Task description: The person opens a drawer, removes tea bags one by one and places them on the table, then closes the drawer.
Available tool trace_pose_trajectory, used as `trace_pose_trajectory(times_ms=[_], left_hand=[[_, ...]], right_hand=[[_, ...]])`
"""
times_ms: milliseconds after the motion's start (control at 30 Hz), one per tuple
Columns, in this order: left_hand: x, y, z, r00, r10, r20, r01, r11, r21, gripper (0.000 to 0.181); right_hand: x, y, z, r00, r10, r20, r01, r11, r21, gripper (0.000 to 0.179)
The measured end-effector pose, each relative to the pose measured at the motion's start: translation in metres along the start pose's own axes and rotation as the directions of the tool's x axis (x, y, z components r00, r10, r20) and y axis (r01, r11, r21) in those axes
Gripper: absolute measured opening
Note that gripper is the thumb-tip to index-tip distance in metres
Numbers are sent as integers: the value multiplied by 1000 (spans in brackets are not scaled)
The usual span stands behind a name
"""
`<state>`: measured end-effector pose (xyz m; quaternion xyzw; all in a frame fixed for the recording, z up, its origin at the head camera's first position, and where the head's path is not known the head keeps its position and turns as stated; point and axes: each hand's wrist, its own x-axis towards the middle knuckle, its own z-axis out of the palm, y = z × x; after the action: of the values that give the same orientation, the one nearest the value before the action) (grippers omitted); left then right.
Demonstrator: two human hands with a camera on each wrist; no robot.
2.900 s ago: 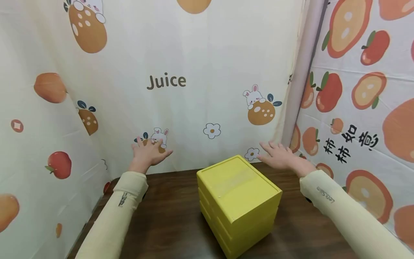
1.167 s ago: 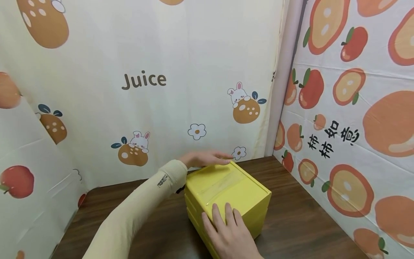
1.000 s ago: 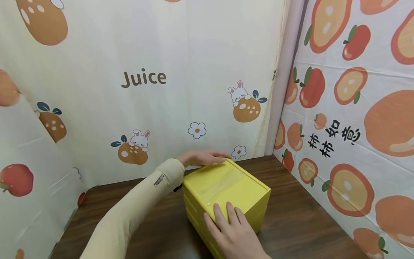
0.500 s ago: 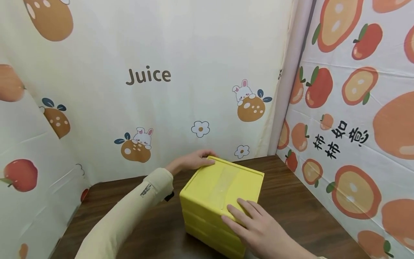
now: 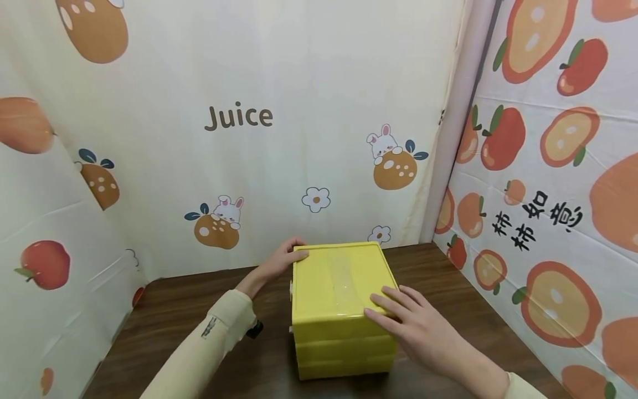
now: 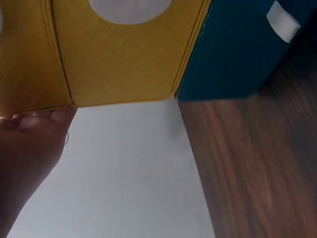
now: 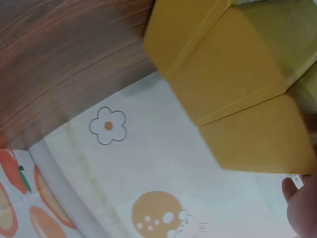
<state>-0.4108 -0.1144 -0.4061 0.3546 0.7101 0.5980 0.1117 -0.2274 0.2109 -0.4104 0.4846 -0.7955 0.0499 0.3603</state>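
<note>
A yellow drawer box [image 5: 344, 332] with clear tape across its top stands on the table, a plain side facing me. White knobs stick out along its left side. In the left wrist view that side has yellow drawer fronts [image 6: 124, 64], one with a round white knob [image 6: 131, 7], and a teal drawer front [image 6: 218, 59]. My left hand [image 5: 271, 266] holds the far left corner, thumb over the top and fingers behind. My right hand [image 5: 423, 327] rests its spread, fairly straight fingers on the near right top edge; the right wrist view shows the yellow side panels [image 7: 228, 74].
A dark wooden table [image 5: 169, 332] lies under the box. Behind it hangs a white printed curtain [image 5: 279, 172], and a fruit-printed cloth [image 5: 543, 210] borders the table's right side.
From hands spread apart, both came onto the box. It has turned clockwise, so one side now faces me squarely. My left hand moved left and my right hand moved right with it.
</note>
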Motion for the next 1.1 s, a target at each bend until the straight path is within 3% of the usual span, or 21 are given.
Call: trace_pose_trajectory(times_ms=[200,467,533,600,633,700,800,867,967,1100], left_hand=[[-21,-3,-6,997,42,-64,-42,999,1,34],[-47,4,-5,989,23,-146,-15,998,53,41],[-54,5,-3,983,27,-181,-13,997,78,41],[-61,5,-1,975,28,-222,-4,994,105,41],[-63,5,1,969,28,-244,2,993,122,41],[-69,6,5,956,28,-293,19,988,156,41],[-76,9,11,931,5,-364,66,981,180,42],[-81,12,14,915,-2,-403,94,973,209,42],[-89,15,18,895,1,-447,131,956,264,43],[-97,19,27,875,17,-485,156,937,314,44]], right_hand=[[2,18,13,991,34,-132,-43,997,-61,45],[5,27,36,958,87,-272,-132,980,-149,40],[8,24,41,945,153,-287,-190,976,-106,39],[11,18,45,921,287,-264,-301,953,-15,38],[13,14,46,896,371,-243,-371,928,47,37],[18,5,48,821,546,-167,-517,835,189,38],[30,-5,51,681,732,-9,-683,639,355,51],[39,-10,53,612,784,106,-740,520,427,61],[52,-12,55,557,793,249,-774,385,503,76],[64,-9,59,516,786,341,-776,260,575,87]])
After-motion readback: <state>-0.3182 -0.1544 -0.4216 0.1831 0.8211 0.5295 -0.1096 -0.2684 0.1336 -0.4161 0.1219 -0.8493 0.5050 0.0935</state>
